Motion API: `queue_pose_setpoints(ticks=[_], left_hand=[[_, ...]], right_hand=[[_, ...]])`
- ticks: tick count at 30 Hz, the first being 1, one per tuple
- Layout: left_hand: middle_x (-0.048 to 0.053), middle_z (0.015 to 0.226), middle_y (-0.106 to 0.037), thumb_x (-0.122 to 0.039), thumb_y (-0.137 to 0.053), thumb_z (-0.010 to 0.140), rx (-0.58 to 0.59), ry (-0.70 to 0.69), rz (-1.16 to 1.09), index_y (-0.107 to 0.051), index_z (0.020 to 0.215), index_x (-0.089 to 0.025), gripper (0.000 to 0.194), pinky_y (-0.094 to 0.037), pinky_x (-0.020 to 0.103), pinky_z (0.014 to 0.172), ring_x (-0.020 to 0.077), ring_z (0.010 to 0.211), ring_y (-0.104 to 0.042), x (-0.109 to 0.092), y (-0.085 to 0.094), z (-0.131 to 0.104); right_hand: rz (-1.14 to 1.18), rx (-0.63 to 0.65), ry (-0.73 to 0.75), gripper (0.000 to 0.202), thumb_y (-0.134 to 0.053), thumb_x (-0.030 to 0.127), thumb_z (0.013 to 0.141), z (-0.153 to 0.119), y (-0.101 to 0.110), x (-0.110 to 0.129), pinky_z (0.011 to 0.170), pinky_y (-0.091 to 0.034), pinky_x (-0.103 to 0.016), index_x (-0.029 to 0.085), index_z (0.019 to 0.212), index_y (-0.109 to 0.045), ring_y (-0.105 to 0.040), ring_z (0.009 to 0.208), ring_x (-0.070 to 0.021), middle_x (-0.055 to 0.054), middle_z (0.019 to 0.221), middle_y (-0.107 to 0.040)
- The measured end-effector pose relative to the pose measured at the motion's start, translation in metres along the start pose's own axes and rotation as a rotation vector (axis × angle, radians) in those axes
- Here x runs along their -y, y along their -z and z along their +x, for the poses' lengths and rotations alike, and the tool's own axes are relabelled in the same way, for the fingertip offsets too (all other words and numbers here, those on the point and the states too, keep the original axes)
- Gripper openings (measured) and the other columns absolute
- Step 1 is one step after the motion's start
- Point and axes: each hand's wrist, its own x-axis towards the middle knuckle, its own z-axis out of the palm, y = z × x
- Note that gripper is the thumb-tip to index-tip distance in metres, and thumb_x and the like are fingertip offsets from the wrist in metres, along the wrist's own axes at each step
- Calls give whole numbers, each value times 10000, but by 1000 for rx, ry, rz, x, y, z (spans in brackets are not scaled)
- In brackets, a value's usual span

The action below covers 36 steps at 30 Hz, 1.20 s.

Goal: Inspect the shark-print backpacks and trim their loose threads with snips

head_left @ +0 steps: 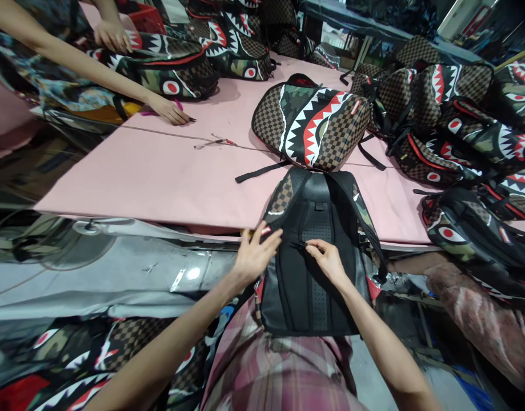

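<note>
A black backpack (313, 274), its padded back and straps facing up, leans on the table edge and my lap. My left hand (256, 254) has its fingers spread at the backpack's left side, touching the strap area. Over the middle of the back panel, my right hand (324, 257) pinches something small and dark, too small to name. Just beyond lies a checkered backpack (326, 128) with a shark-mouth print, on the pink table (168, 177).
Several shark-print bags (442, 125) crowd the right side, others (172, 71) the far left. A co-worker's hand (172, 110) holds a small pointed tool at the left. A cord (159, 132) crosses the table. More bags (77, 354) lie below left; another person's sleeve (472, 314) is at right.
</note>
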Motion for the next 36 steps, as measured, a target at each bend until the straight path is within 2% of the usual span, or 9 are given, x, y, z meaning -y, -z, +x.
queue_pose_setpoints(ticks=[3,7,14,17,20,25,28,32,36], left_hand=[[4,1403,-410,-76,-339,867,-156,119,101,-434,1308,-306,507,-52,657,1039,311,1382,-26,40,5,12],[-20,1439,-352,-75,-336,860,-97,28,100,-432,1298,-317,510,-72,601,1078,271,1388,-26,77,29,23],[37,1450,-333,-67,-445,793,22,-48,97,-569,1174,-266,447,-286,536,1016,316,1363,-140,41,26,22],[13,1458,-319,-1,-474,711,178,-88,55,-591,1158,-306,554,-287,563,1004,355,1353,-138,20,16,17],[-43,1360,-466,-3,-471,695,290,-113,36,-675,992,-323,482,-230,616,1015,359,1343,-174,21,17,14],[38,1401,-413,10,-391,751,60,38,157,-559,1183,-223,519,-247,649,995,344,1361,-141,54,33,12],[71,1378,-441,-21,-408,788,-27,-48,93,-453,1287,-201,532,-336,559,1010,302,1350,-214,64,34,14],[75,1362,-460,-75,-423,822,-190,-141,20,-408,1319,-220,518,-377,441,1040,246,1331,-286,57,40,31],[71,1481,-250,-70,-388,822,-522,114,-146,-335,1356,-259,569,-412,405,1018,232,1285,-375,39,60,63]], right_hand=[[105,-99,-7,272,-572,385,783,-13,23,-17,814,-443,-311,181,949,-643,-611,887,-200,-50,943,-679],[121,-193,-35,403,-678,388,689,-33,52,-38,844,-431,-330,177,1024,-601,-589,900,-203,-65,992,-649],[260,-296,-111,358,-695,404,654,-43,52,-57,821,-453,-353,165,917,-647,-604,856,-207,-76,933,-673],[203,-262,-111,306,-668,400,685,-43,47,-56,825,-453,-354,167,884,-668,-614,857,-212,-73,922,-682],[156,-267,-90,301,-619,434,723,-53,57,-51,749,-475,-326,159,830,-679,-624,799,-210,-66,849,-690],[-129,-521,-20,376,-467,456,837,-68,117,-53,688,-462,-290,163,955,-670,-607,738,-183,-56,841,-681],[-305,-725,53,427,-421,468,857,-54,150,-66,786,-453,-322,164,1053,-647,-607,864,-208,-84,975,-666],[-476,-522,28,541,-531,522,779,-25,153,-78,878,-430,-390,210,1221,-555,-574,1036,-272,-97,1160,-616],[-547,-310,5,654,-620,521,726,-14,132,-72,811,-461,-397,292,1315,-450,-598,1011,-307,-60,1154,-628]])
